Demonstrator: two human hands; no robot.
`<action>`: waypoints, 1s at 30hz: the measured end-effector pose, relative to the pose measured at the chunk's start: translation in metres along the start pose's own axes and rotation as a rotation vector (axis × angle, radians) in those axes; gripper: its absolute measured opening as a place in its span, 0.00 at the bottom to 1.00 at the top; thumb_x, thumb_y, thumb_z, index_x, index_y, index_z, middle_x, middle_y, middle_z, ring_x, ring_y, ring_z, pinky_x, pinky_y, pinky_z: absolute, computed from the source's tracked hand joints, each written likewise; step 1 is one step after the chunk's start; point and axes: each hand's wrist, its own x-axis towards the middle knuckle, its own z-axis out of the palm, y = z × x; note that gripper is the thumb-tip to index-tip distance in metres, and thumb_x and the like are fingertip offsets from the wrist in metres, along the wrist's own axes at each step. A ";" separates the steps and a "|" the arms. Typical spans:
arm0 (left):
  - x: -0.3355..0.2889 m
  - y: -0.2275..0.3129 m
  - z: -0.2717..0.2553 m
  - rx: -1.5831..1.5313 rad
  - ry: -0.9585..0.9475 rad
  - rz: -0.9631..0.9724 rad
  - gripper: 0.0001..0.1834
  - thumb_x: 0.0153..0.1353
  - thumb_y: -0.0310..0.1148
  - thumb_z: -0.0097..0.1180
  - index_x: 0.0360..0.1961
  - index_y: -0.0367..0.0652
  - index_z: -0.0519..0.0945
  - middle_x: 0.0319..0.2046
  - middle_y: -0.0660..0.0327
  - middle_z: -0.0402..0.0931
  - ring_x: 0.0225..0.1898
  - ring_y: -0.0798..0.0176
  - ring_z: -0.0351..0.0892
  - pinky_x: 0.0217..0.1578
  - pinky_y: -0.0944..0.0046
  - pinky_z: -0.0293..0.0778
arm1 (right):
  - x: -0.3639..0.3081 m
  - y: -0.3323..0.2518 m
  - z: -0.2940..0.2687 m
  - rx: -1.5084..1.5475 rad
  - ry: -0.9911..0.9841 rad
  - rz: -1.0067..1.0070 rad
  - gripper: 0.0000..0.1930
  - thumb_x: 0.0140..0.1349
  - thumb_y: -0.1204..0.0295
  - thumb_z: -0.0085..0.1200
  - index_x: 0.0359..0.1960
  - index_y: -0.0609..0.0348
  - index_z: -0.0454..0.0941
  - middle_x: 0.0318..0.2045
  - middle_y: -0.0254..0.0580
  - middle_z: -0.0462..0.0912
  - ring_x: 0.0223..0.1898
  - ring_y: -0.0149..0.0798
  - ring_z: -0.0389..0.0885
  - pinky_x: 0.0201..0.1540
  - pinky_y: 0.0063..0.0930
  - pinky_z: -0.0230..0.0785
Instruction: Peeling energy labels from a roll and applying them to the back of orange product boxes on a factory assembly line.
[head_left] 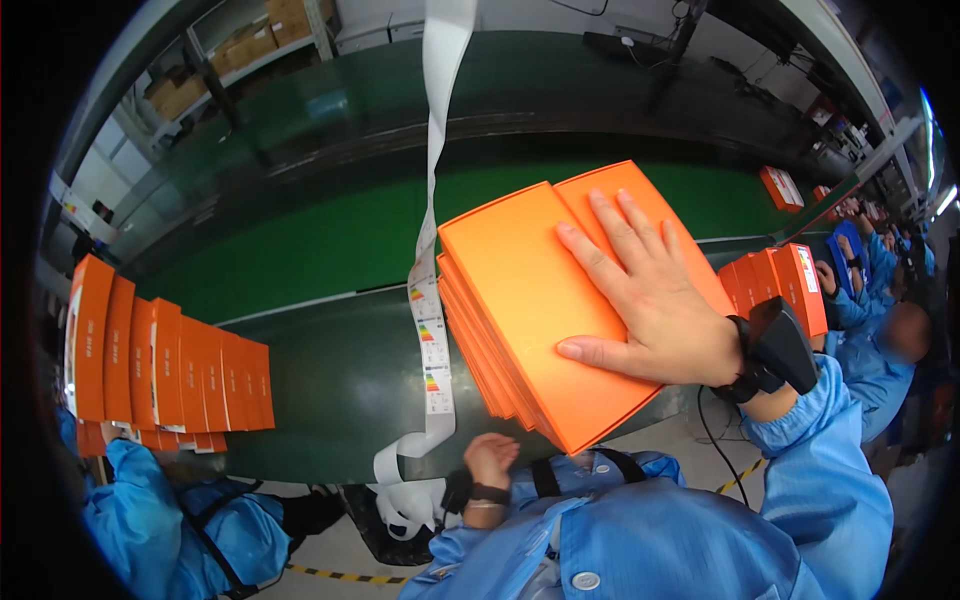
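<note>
My right hand lies flat with fingers spread on top of stacked flat orange boxes. Its fingertips reach over a second orange box beside the nearer top one. Below the stack's front corner is my left hand, palm partly up, its fingers loosely curled with nothing visible in them. Close to the left hand hangs a long white strip of labels, some printed with coloured bars. The strip comes down from above, passes left of the stack and curls at the table's front edge.
Rows of orange boxes stand at the left and right. Behind the table runs a green conveyor belt, with another orange box at its far right. Co-workers in blue are on both sides. A black cable hangs at the right.
</note>
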 end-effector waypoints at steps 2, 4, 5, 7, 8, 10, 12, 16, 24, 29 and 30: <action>-0.006 0.036 0.009 0.058 0.255 0.186 0.09 0.58 0.31 0.44 0.37 0.42 0.73 0.34 0.57 0.76 0.33 0.61 0.77 0.32 0.61 0.74 | -0.003 0.006 -0.007 0.358 0.085 -0.031 0.41 0.54 0.45 0.48 0.64 0.55 0.51 0.63 0.64 0.44 0.65 0.65 0.38 0.61 0.61 0.35; 0.002 0.060 0.013 0.146 0.274 0.387 0.12 0.60 0.38 0.46 0.41 0.44 0.74 0.36 0.60 0.76 0.38 0.64 0.75 0.37 0.62 0.71 | -0.009 0.037 0.000 0.831 0.379 -0.051 0.38 0.56 0.51 0.48 0.65 0.54 0.50 0.65 0.51 0.49 0.68 0.47 0.40 0.65 0.40 0.38; 0.003 0.075 0.017 0.248 0.156 0.365 0.26 0.59 0.50 0.47 0.53 0.46 0.67 0.50 0.58 0.69 0.54 0.60 0.65 0.51 0.53 0.61 | -0.014 0.047 -0.002 1.150 0.554 0.033 0.35 0.59 0.52 0.44 0.65 0.54 0.49 0.65 0.44 0.52 0.68 0.43 0.40 0.66 0.36 0.35; 0.006 0.096 0.040 0.221 0.105 0.283 0.33 0.57 0.55 0.46 0.58 0.46 0.60 0.57 0.57 0.60 0.59 0.59 0.55 0.55 0.50 0.51 | -0.029 0.079 0.008 1.216 0.742 0.240 0.34 0.62 0.46 0.28 0.65 0.52 0.49 0.66 0.43 0.49 0.68 0.42 0.39 0.65 0.50 0.26; 0.008 0.101 0.046 0.193 0.059 0.193 0.41 0.56 0.61 0.45 0.63 0.47 0.53 0.63 0.56 0.50 0.65 0.57 0.46 0.60 0.46 0.42 | -0.035 0.097 0.026 1.298 0.725 0.386 0.37 0.61 0.41 0.23 0.65 0.52 0.50 0.66 0.42 0.48 0.68 0.40 0.40 0.64 0.51 0.24; 0.042 0.097 0.036 0.193 -0.153 0.170 0.49 0.52 0.67 0.42 0.66 0.48 0.43 0.67 0.59 0.36 0.68 0.57 0.29 0.61 0.44 0.27 | -0.050 0.132 0.083 1.428 0.496 0.632 0.41 0.58 0.36 0.24 0.65 0.53 0.47 0.67 0.43 0.44 0.68 0.43 0.36 0.63 0.56 0.18; 0.070 0.088 0.044 0.211 -0.305 0.146 0.47 0.54 0.67 0.39 0.66 0.47 0.46 0.67 0.58 0.41 0.68 0.57 0.34 0.62 0.47 0.31 | -0.075 0.166 0.183 1.920 0.234 0.641 0.44 0.57 0.34 0.27 0.65 0.56 0.47 0.66 0.45 0.47 0.67 0.43 0.45 0.64 0.52 0.35; 0.052 0.098 0.088 0.031 -0.418 0.102 0.38 0.61 0.62 0.32 0.63 0.45 0.53 0.58 0.55 0.59 0.58 0.57 0.61 0.52 0.59 0.66 | -0.077 0.098 0.229 2.142 -0.086 0.662 0.43 0.56 0.35 0.29 0.65 0.54 0.49 0.65 0.45 0.52 0.63 0.45 0.53 0.62 0.49 0.46; 0.034 0.045 0.100 -0.318 -0.335 0.083 0.32 0.62 0.59 0.33 0.53 0.42 0.64 0.47 0.57 0.70 0.46 0.60 0.72 0.41 0.63 0.74 | -0.129 0.115 0.250 2.161 -0.164 0.733 0.43 0.55 0.35 0.29 0.65 0.54 0.49 0.64 0.45 0.52 0.63 0.45 0.54 0.62 0.49 0.46; 0.039 0.007 0.100 -0.465 -0.273 0.118 0.31 0.62 0.58 0.34 0.50 0.42 0.67 0.44 0.57 0.71 0.44 0.60 0.74 0.40 0.63 0.74 | -0.182 0.172 0.252 2.094 -0.115 0.741 0.43 0.55 0.35 0.30 0.65 0.54 0.49 0.64 0.45 0.53 0.63 0.45 0.54 0.62 0.48 0.47; 0.039 0.001 0.101 -0.491 -0.254 0.121 0.31 0.62 0.58 0.34 0.50 0.42 0.67 0.44 0.57 0.72 0.44 0.60 0.74 0.40 0.63 0.74 | -0.194 0.188 0.249 2.071 -0.094 0.736 0.43 0.55 0.35 0.30 0.65 0.54 0.49 0.64 0.45 0.53 0.63 0.45 0.54 0.62 0.48 0.47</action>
